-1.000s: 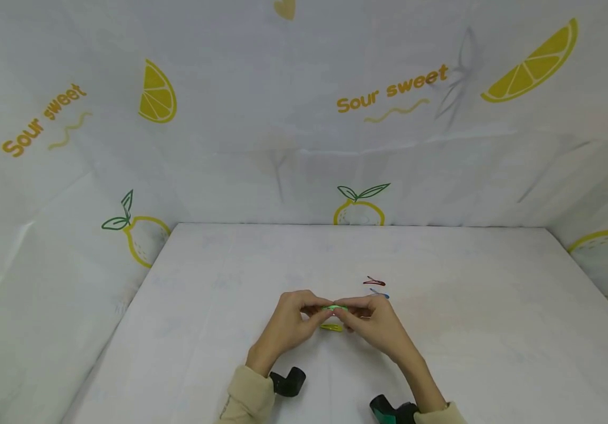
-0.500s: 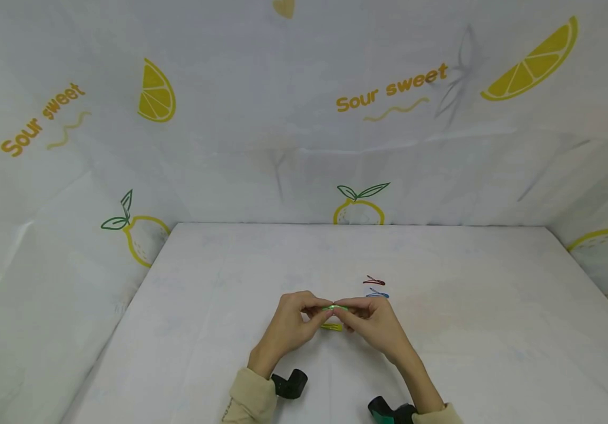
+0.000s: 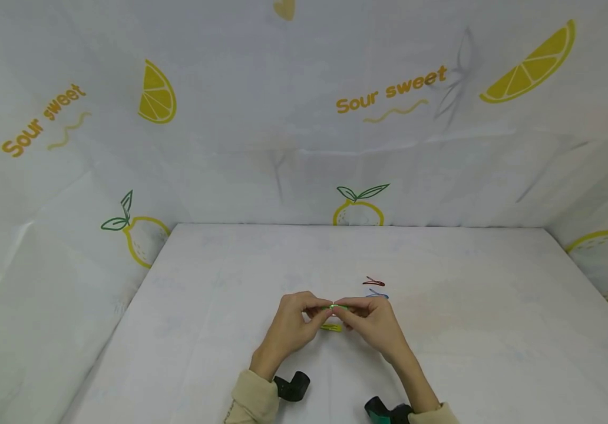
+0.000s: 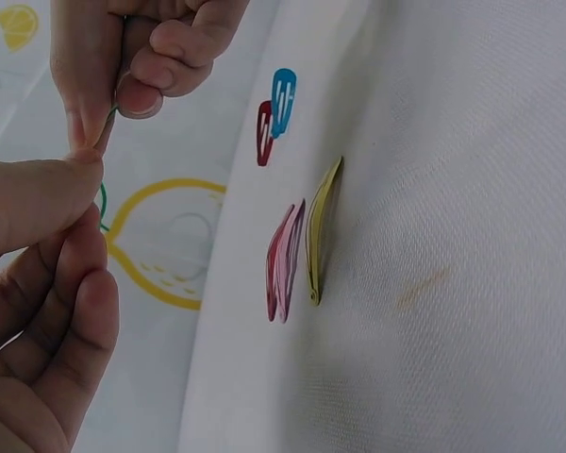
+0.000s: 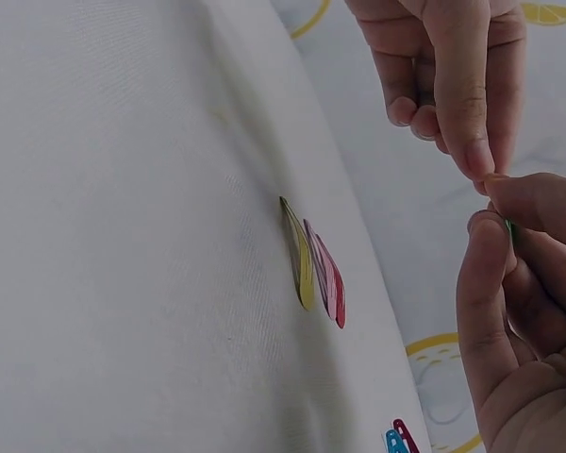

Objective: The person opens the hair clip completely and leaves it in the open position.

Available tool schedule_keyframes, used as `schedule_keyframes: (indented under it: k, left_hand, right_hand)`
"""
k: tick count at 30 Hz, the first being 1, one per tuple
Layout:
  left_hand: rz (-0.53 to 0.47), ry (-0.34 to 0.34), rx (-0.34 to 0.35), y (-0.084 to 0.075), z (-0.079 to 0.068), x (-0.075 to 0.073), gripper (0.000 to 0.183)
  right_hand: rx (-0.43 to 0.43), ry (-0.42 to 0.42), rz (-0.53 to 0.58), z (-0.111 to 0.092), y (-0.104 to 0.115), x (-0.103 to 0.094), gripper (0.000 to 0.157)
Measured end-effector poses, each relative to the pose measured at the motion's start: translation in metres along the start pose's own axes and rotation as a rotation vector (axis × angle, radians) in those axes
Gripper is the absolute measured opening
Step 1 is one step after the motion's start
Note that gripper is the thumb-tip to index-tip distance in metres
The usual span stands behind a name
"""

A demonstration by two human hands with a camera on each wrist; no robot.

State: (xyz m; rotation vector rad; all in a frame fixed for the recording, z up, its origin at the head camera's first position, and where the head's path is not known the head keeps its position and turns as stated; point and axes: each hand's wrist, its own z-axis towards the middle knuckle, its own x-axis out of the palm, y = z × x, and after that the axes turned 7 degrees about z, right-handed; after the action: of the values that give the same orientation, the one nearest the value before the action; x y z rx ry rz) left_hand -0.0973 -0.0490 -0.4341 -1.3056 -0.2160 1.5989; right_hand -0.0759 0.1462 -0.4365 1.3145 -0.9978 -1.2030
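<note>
A green hair snap clip [image 3: 340, 307] is pinched between both hands above the white table, mostly hidden by fingertips. My left hand [image 3: 292, 321] grips its left end with thumb and index finger. From the other side my right hand [image 3: 379, 328] pinches it, and the two hands' fingertips meet at its middle. In the right wrist view only a sliver of green [image 5: 511, 231] shows. Below the hands lies a yellow snap clip [image 4: 315, 247], with a pink clip [image 4: 287, 264] and a red clip [image 4: 272, 274] close beside it.
Beyond the hands, a blue snap clip [image 3: 378, 294] and a dark red one [image 3: 374, 282] lie on the table [image 3: 219, 282]. Black wrist-worn devices [image 3: 293, 386] hang at both wrists. A white sheet with lemon prints [image 3: 251, 106] surrounds the table at the back and sides.
Both forearms have drawn slightly inward. The fingertips keep their pinch on the green snap clip in nearly the same place, and the clips on the table have not moved.
</note>
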Motion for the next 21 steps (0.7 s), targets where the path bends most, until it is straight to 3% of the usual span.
schedule_keyframes:
  k: [21]
  left_hand:
    - [0.045,-0.021,-0.033,-0.0017,0.0003,0.0043,0.01]
  right_hand:
    - [0.007,-0.045,-0.033,-0.001,0.0018,0.0023,0.019]
